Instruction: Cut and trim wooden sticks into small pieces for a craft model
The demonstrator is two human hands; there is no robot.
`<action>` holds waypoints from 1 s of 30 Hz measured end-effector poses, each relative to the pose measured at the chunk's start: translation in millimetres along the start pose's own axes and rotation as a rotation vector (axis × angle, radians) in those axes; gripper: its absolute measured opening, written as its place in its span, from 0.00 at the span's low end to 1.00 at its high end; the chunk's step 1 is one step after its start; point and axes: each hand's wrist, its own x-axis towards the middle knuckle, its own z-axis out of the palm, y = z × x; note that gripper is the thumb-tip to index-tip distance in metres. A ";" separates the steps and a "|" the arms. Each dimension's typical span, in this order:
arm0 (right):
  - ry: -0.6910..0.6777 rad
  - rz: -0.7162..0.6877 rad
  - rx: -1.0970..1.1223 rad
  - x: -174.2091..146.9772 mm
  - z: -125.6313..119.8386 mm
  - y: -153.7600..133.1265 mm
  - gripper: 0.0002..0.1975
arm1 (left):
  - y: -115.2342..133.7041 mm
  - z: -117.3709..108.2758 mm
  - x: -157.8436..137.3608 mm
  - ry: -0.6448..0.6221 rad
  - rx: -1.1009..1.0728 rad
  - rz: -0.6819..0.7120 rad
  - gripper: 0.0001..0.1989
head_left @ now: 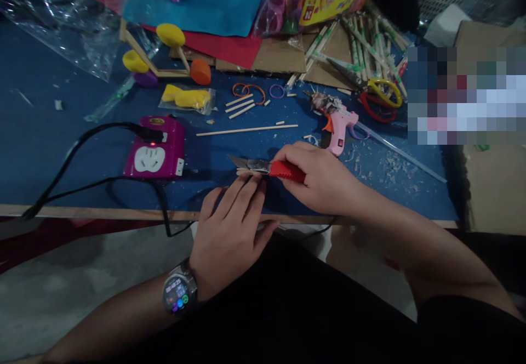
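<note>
My right hand is wrapped round the red handle of a utility knife. Its metal blade points left and lies along a short pale wooden stick on the blue table. Stretched fingers of my left hand press their tips on the near side of that stick, just below the blade; the thumb is held apart. Part of the stick is hidden under the fingers and blade. Beyond the hands lie a long thin wooden stick and several short cut sticks.
A magenta power socket with a black cable stands at left. At right are a pink glue gun, scissors and pale shavings. Further back lie yellow clay in a packet, a wooden frame with clay wheels and bundled sticks.
</note>
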 end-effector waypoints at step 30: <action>-0.016 0.015 -0.016 -0.3 -0.8 0.4 0.11 | 0.7 0.6 -0.5 0.009 -0.015 -0.021 0.26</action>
